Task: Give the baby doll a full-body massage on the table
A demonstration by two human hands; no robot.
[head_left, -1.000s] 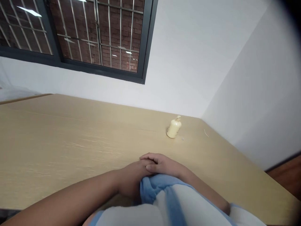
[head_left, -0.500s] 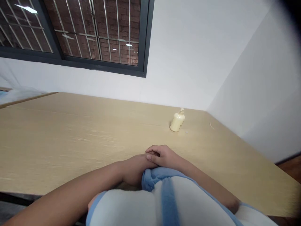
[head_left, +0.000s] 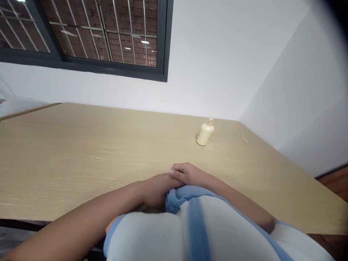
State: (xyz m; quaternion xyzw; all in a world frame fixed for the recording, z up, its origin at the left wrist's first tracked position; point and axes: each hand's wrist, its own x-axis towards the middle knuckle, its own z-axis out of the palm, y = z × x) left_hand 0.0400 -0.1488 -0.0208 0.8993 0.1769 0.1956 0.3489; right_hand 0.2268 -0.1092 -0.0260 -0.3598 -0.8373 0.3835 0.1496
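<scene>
My left hand (head_left: 160,185) lies close against my body at the near side of the wooden tabletop (head_left: 108,145). Over it rests my right hand (head_left: 187,173), with its thumb and bent fingers closed on the back of the left. The left hand's fingers are hidden beneath the right hand and behind the blue cloth of my clothing. Beyond both hands, and apart from them, a cream pump bottle (head_left: 205,134) stands upright on the table.
A small pale scrap (head_left: 216,146) lies beside the bottle, and a thin white strip (head_left: 245,138) is farther right. White walls (head_left: 206,72) meet behind the table's far right corner. A dark-framed window (head_left: 108,65) with metal bars is at upper left. Clear plastic sheeting (head_left: 19,103) lies at far left.
The view has tilted slightly downward, so the table, bottle and window sit higher. My right thumb has moved closer to the fingers. The bottle stays in its place.
</scene>
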